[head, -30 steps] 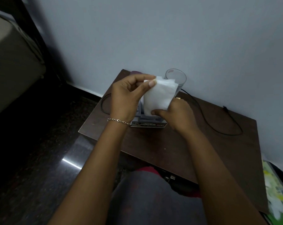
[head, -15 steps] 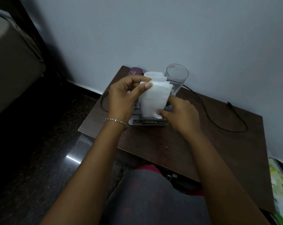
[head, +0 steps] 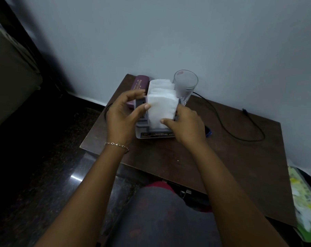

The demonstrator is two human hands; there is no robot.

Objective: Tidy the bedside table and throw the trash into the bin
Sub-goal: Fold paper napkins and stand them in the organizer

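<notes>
A folded white tissue (head: 161, 109) stands upright in a small grey holder (head: 142, 129) on the dark wooden bedside table (head: 231, 163). More folded tissues (head: 161, 84) stand behind it in the same holder. My left hand (head: 126, 118) pinches the front tissue's left edge with the thumb. My right hand (head: 185, 125) grips its lower right corner with fingertips. An empty clear glass (head: 185, 86) stands just behind the holder on the right. A purple case (head: 138, 86) lies at the table's back left corner.
A black cable (head: 227, 125) loops across the back of the table to the wall. A small blue object (head: 208, 133) peeks out behind my right hand. A green printed bag (head: 306, 202) sits right of the table. The bed's edge (head: 10, 73) is at far left.
Both hands have lowered the white tissue from above the holder down into it, in front of the other tissues. The purple case is now in view.
</notes>
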